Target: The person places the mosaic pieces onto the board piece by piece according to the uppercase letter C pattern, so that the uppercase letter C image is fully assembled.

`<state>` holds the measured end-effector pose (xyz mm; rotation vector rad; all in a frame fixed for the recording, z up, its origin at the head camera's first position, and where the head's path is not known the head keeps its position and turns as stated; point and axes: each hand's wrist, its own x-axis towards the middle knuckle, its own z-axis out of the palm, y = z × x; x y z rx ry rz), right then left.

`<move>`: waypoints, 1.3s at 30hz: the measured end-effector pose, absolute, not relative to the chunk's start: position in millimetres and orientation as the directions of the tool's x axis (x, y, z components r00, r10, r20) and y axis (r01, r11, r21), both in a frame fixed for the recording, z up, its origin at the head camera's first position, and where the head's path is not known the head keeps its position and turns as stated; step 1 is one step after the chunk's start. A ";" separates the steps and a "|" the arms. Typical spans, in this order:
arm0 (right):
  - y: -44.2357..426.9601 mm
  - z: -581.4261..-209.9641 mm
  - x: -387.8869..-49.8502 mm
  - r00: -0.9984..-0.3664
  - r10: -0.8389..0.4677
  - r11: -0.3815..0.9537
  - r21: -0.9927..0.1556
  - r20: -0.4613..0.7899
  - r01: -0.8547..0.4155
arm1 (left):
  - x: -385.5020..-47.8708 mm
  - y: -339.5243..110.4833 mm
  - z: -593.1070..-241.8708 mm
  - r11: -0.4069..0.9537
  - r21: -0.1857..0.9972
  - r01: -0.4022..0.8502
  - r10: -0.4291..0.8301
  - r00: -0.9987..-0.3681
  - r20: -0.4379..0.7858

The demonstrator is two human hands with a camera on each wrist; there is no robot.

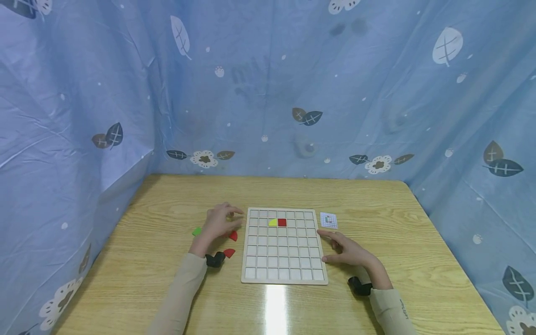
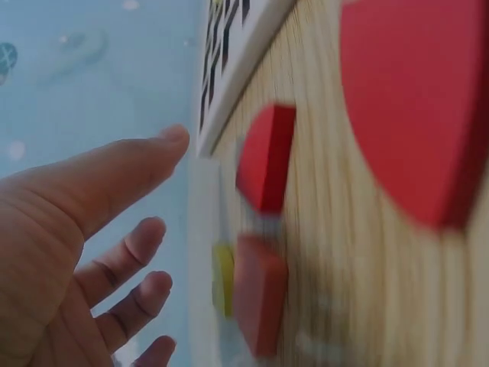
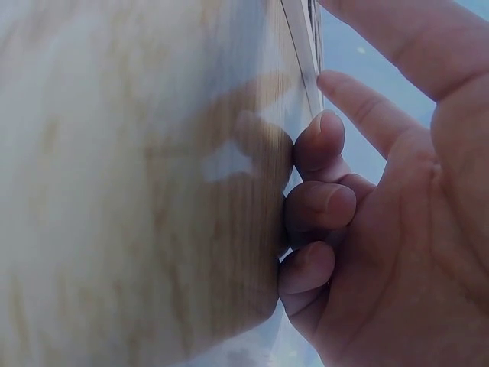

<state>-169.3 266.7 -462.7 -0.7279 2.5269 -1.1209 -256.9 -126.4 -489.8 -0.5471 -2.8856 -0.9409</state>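
Note:
A white grid board [image 1: 283, 274] in a pale frame lies on the table, bearing a yellow quarter-round piece [image 1: 273, 223] beside a red square piece [image 1: 282, 222]. Left of the board my left hand [image 1: 218, 222] hovers over loose pieces, its fingers apart with nothing between them. Near it are a red quarter-round piece [image 2: 269, 157], a larger-looking red piece [image 2: 416, 99], an orange-red piece [image 2: 260, 294] and a yellow-green piece [image 2: 222, 280]. My right hand [image 1: 347, 249] rests at the board's right edge, thumb and forefinger touching the frame, other fingers bent against the table.
A small printed card [image 1: 328, 220] with a coloured grid pattern lies right of the board's far corner. A green piece [image 1: 197, 231] sits left of my left hand. Blue patterned cloth [image 1: 268, 93] encloses the wooden table [image 1: 360, 200] at the back and sides.

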 end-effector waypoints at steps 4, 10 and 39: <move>266.4 -461.4 -168.8 -0.833 -0.551 0.572 -0.750 -0.049 -0.333 | -257.5 -138.5 -491.5 0.760 0.549 0.349 0.308 -0.936 0.169; 267.0 -462.0 -169.1 -0.834 -0.550 0.571 -0.749 -0.046 -0.335 | -259.3 -155.2 -489.9 0.773 0.545 0.324 0.295 -0.945 0.143; 266.5 -463.2 -169.1 -0.833 -0.552 0.573 -0.743 -0.039 -0.345 | -256.5 -176.6 -489.1 0.820 0.485 0.303 0.292 -0.951 0.100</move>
